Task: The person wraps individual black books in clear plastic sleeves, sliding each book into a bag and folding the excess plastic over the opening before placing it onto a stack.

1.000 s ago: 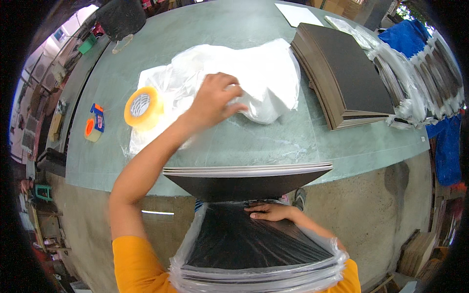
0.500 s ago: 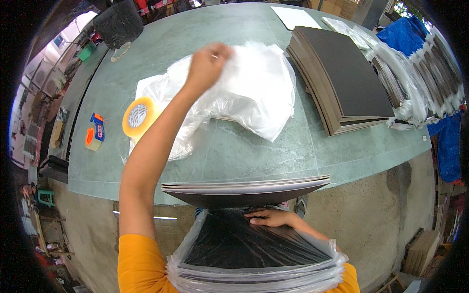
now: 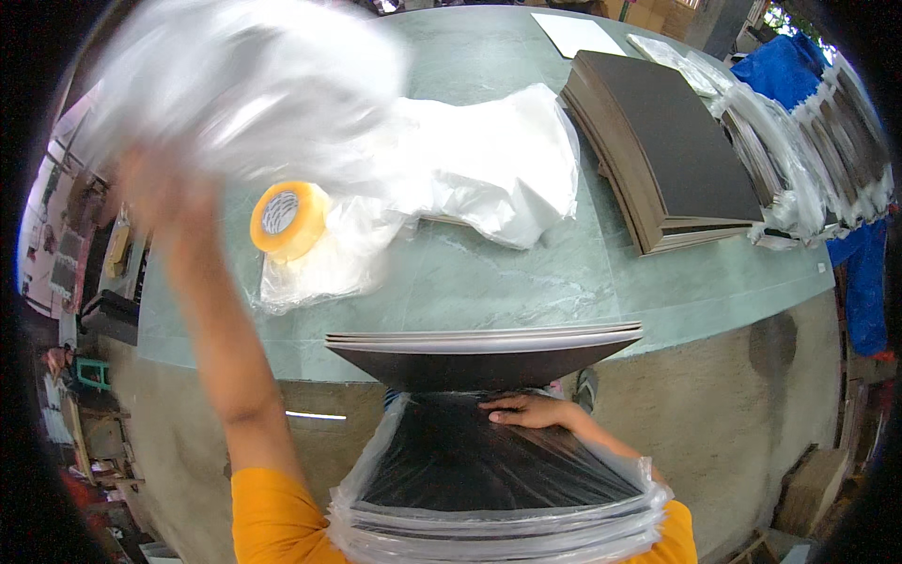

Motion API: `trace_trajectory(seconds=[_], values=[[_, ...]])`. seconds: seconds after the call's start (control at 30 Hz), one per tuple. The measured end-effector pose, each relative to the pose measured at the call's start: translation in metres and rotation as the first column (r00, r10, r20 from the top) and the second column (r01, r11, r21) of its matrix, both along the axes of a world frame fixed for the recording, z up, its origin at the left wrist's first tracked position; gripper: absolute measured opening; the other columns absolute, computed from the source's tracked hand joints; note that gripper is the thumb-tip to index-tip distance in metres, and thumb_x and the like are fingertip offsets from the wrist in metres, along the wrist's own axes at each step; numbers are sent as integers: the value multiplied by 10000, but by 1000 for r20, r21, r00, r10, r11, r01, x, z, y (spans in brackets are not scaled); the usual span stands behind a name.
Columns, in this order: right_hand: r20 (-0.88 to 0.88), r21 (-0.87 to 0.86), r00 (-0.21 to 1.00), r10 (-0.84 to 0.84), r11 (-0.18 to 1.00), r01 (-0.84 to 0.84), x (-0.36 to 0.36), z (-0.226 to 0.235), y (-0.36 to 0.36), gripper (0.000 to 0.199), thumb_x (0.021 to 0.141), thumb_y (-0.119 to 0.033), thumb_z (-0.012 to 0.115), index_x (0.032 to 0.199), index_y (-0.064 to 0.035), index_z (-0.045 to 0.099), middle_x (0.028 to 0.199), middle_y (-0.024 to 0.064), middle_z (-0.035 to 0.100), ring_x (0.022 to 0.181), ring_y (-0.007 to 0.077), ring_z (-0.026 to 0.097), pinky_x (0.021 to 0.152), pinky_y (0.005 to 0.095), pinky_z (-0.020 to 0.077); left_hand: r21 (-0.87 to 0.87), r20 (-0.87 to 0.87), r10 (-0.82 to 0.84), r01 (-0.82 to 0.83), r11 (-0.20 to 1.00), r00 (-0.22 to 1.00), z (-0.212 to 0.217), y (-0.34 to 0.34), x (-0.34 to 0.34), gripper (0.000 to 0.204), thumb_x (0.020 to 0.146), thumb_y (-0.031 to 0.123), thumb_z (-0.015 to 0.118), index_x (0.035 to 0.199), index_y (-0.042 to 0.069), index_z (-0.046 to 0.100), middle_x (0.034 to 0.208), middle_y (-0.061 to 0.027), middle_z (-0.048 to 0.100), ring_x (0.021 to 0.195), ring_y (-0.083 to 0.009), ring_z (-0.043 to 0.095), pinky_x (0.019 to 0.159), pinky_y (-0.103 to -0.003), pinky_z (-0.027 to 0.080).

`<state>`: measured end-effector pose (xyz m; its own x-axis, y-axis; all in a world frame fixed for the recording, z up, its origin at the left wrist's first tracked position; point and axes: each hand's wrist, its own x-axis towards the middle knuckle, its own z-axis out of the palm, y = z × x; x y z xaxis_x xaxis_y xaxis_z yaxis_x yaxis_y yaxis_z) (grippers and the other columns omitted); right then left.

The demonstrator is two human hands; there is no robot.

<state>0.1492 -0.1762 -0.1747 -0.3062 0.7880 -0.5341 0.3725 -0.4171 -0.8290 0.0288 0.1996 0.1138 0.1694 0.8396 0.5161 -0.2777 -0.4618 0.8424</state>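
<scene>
My left hand [image 3: 169, 193], blurred by motion, is raised at the left over the table and grips a clear plastic bag [image 3: 263, 85] that billows out above it. More white plastic bags [image 3: 484, 160] lie in a loose pile on the table. A roll of yellowish clear tape [image 3: 307, 222] rests on the pile's near left part. Close to my body, my right hand [image 3: 536, 411] lies with fingers stretched on a stack of black boards wrapped in clear plastic [image 3: 470, 461]. Just beyond that stack, a few black boards with pale edges [image 3: 489, 360] stand at the table's front edge.
The green table [image 3: 526, 291] carries a thick stack of black boards [image 3: 658, 132] at the right. Beside it are several plastic-wrapped bundles [image 3: 780, 160] and a blue tarp [image 3: 780, 68]. A white sheet [image 3: 576, 36] lies at the far edge.
My left hand has swung from the bag pile to the left, lifting a plastic bag off it. My right hand remains on the wrapped stack.
</scene>
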Motion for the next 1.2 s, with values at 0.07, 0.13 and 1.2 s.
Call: trace_trajectory(seconds=[0.07,0.13,1.2], values=[[-3,0,1000,-10,1000,10,-2,-5,-2,588,824,-559,327,1258,-164,375,1290,150,341,1206,305,293,992,366,224,41,-368,-58,78,996,928,-2,-34,-68,252,826,175,452,1015,13,491,820,-60,482,714,-149,447,628,-257,406],[-13,52,1000,18,998,-18,-5,-16,1,613,808,-594,313,1254,-178,379,1278,154,356,1197,312,308,992,374,229,-78,-843,-182,220,972,506,-20,-85,-127,258,808,155,454,1020,14,497,845,-86,506,750,-176,477,657,-284,416],[-296,175,788,-540,780,600,2,116,11,133,767,-106,587,808,20,599,702,35,599,648,84,531,608,233,422,132,-814,-254,592,795,523,-117,-240,-54,365,746,94,569,1092,31,474,774,-111,513,665,-235,502,619,-305,406]])
